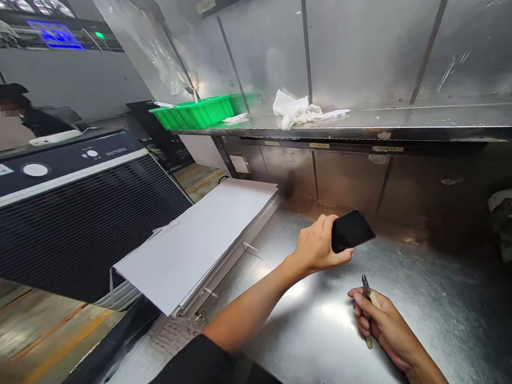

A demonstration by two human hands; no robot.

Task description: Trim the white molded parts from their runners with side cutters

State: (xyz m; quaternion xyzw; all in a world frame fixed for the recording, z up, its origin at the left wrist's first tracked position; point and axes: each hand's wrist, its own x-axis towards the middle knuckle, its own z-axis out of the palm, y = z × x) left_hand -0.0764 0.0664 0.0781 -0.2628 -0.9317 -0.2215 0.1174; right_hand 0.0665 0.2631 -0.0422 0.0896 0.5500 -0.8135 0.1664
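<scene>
Black sleeve (pixel 187 383) nearest the lens, bottom of the frame; bare forearm leads from it to the left hand (pixel 318 243). Grip there: thumb and fingers pinching one end of a phone-like slab (pixel 353 231), right of centre, visible face dark. Slab tilted; cannot tell whether its lower edge meets the bench (pixel 430 296).

Right hand (pixel 383 318), lower right of centre: fingers curled round pale-handled nippers (pixel 365 285), tips pointing up the frame, well clear of the slab.

Progress, my judgement: both things are in hand, so getting hold of them looks done. No cut piece or worked part shows by the nippers; the dark face gives no sign of use. How much is left cannot be read.

Outward: white sheets (pixel 206 238) left of centre. Above, a shelf (pixel 433 121) with green bin (pixel 199 114) and crumpled white cloth (pixel 292 109). Upper left, a co-worker (pixel 46 122) beyond a black ribbed machine (pixel 77 201).
</scene>
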